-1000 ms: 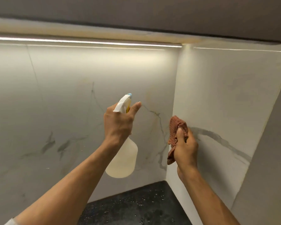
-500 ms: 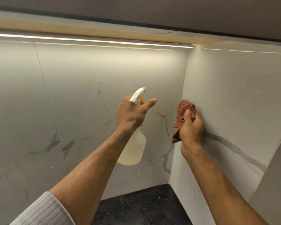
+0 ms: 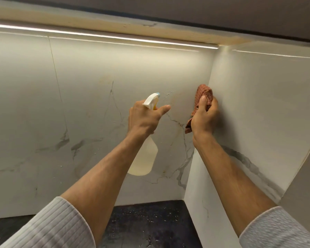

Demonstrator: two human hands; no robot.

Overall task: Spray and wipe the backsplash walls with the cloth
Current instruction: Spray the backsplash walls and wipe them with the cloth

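Right now my left hand [image 3: 143, 120] is closed around the neck of the spray bottle [image 3: 143, 158], with the white nozzle [image 3: 151, 100] poking up above my knuckles and pointing at the back wall [image 3: 97, 108]. I pick the corner [image 3: 202, 122], where the two walls meet, as my landmark. The bottle hangs left of the corner, and a few small wet drops [image 3: 168, 93] sit on the back wall between the nozzle and the corner. My right hand [image 3: 204, 119] is closed tight on the cloth [image 3: 202, 97], which is bunched up in my fist and sits right at the corner, up against the side wall [image 3: 267, 108]. I cannot tell if the cloth is pressing on the wall or just next to it. The bottle looks like thin plastic and looks partly full, so I think it is light but a bit sloshy, and the neck under the trigger is the best place to hold it. The cloth is soft and floppy, with one end hanging down below my hand, so I think a full fist works best, with a flat pad of cloth toward the wall. The walls look smooth and shiny, so I guess the cloth will slide easily. The dark counter [image 3: 150, 222] lies below the corner.
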